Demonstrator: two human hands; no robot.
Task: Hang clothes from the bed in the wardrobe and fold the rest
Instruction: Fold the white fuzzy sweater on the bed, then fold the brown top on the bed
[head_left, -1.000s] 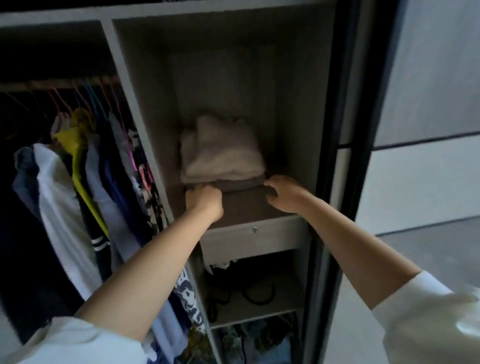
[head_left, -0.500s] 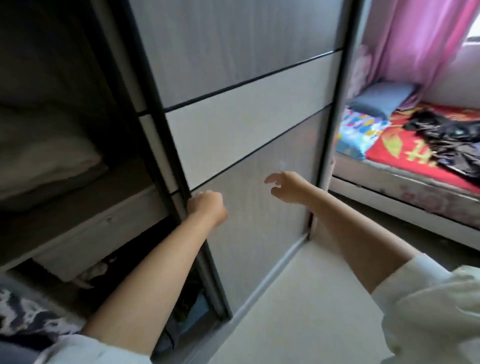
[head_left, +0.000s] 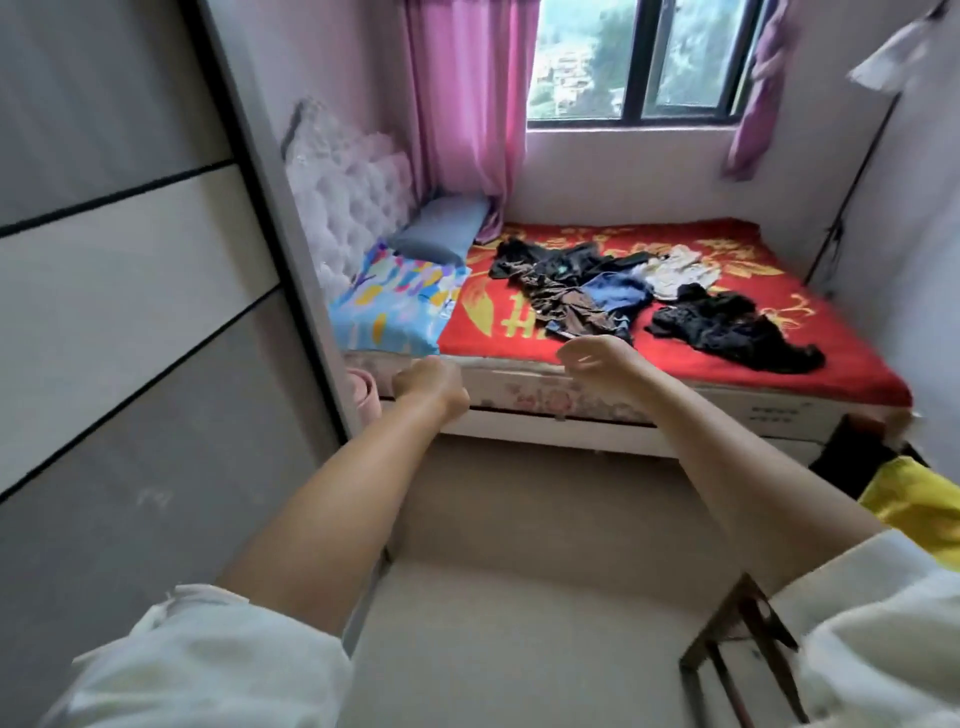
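A bed with a red and gold cover (head_left: 831, 358) stands under the window. Loose clothes lie on it: a brown and black garment (head_left: 561, 301), a blue one (head_left: 618, 293), a pale one (head_left: 675, 270) and a black lacy heap (head_left: 737, 332). My left hand (head_left: 428, 384) is stretched out in front of the bed's edge, fingers curled into a fist with nothing in it. To its right my right hand (head_left: 597, 358) hangs in the air, fingers loosely bent and empty. The wardrobe's sliding door (head_left: 130, 322) fills the left side.
A blue pillow (head_left: 441, 234) and a colourful pillow (head_left: 395, 301) lie at the tufted headboard. Pink curtains hang by the window. A wooden stool (head_left: 737, 639) and something yellow (head_left: 919, 504) are at the lower right. Pale floor lies between me and the bed.
My view has swung right from the wardrobe shelf with folded cloth to the bed. Both hands left the shelf and now hang empty in the air.
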